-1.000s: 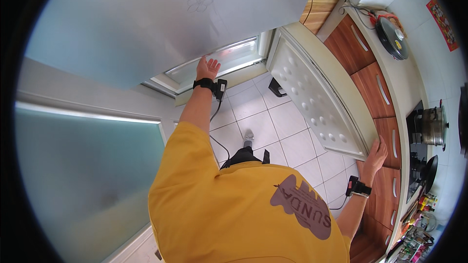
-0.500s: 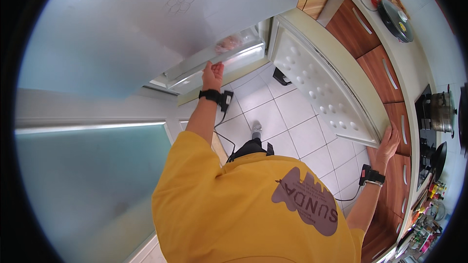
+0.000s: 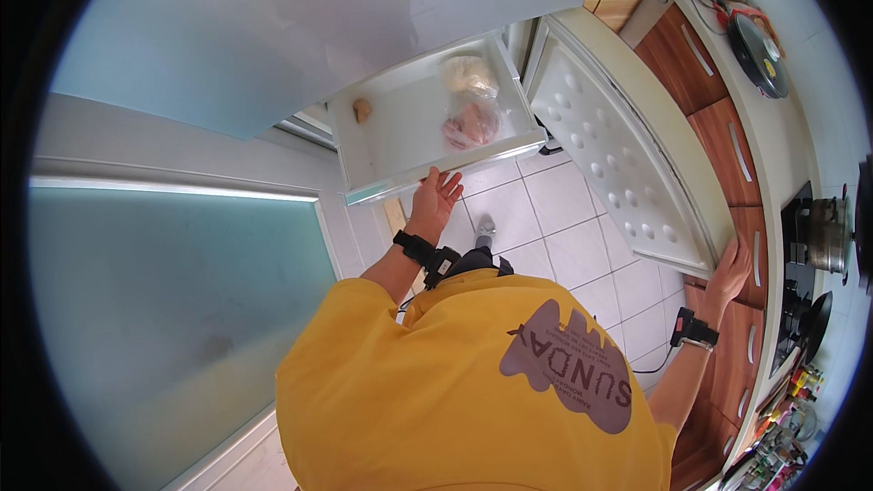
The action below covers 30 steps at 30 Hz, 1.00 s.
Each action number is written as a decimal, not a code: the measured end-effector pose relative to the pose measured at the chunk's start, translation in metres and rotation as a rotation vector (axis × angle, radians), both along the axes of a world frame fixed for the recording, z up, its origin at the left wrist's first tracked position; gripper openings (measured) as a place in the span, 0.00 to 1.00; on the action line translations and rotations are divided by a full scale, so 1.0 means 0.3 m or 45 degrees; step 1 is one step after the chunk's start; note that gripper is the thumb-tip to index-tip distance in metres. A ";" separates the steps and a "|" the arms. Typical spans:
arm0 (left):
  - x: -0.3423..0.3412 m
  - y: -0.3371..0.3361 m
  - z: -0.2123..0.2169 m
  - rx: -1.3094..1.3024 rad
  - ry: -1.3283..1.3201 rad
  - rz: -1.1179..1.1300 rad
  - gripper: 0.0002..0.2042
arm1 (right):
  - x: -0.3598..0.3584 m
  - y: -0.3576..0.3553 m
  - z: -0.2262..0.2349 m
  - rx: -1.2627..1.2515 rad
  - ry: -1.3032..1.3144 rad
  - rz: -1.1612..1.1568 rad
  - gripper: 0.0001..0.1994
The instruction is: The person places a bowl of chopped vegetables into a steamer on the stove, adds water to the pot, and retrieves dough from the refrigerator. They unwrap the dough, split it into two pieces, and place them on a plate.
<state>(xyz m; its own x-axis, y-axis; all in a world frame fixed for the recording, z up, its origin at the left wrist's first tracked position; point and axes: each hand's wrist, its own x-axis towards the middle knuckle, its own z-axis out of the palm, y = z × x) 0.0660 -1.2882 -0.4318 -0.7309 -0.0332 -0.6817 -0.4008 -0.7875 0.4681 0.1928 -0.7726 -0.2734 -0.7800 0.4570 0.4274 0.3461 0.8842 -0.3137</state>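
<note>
Standing with the freezer drawer (image 3: pixel 400 132) drawn out at twelve o'clock.
Left hand (image 3: pixel 436 205) lies at its front edge, fingers loosely curled; right hand (image 3: pixel 730 270), three o'clock, rests on the open door (image 3: pixel 627 164); I cannot tell whether either grips. Opening seems the step in hand; any further pull would call for a level draw.

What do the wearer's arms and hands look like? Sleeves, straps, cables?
Left hand and right hand: no gloves. Yellow sleeves, short, forearms bare. Left wrist: black strap with a small black box bearing a pale mark. Right wrist: black strap and box too, plus a thin pale band; a thin dark cable shows beside it.
</note>
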 end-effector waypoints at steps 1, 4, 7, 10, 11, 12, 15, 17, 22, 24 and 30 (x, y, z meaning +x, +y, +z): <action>0.002 0.002 0.027 0.005 -0.062 0.005 0.09 | 0.001 0.001 0.001 0.011 -0.016 -0.012 0.19; -0.034 -0.011 0.134 0.210 -0.310 -0.287 0.10 | 0.002 0.000 0.004 0.005 -0.020 -0.026 0.19; -0.121 -0.021 0.231 0.280 -0.049 -0.492 0.10 | 0.004 -0.006 0.009 -0.006 -0.008 -0.030 0.20; -0.349 -0.004 0.259 -0.028 -0.111 -0.297 0.14 | 0.002 -0.012 0.015 -0.046 -0.006 -0.069 0.20; -0.384 -0.014 0.252 -0.724 0.371 -0.533 0.17 | 0.001 -0.017 0.016 -0.048 0.010 -0.069 0.20; -0.413 -0.020 0.233 -1.419 0.864 -0.747 0.21 | 0.000 -0.018 0.020 -0.032 -0.009 -0.067 0.20; -0.595 0.030 0.160 -1.067 0.445 -0.572 0.24 | -0.001 -0.030 0.026 -0.040 0.015 -0.047 0.19; -0.711 0.083 0.096 -0.690 0.063 -0.334 0.25 | 0.001 -0.038 0.032 -0.087 -0.005 -0.097 0.19; -0.918 0.129 -0.151 -1.625 0.126 -1.068 0.21 | 0.007 -0.057 0.041 -0.107 -0.061 -0.200 0.19; -0.976 0.127 -0.248 -1.381 0.287 -1.090 0.19 | 0.009 -0.063 0.046 -0.130 -0.063 -0.202 0.18; -0.966 0.112 -0.300 -1.655 0.488 -0.855 0.17 | 0.004 -0.079 0.056 -0.113 -0.084 -0.233 0.18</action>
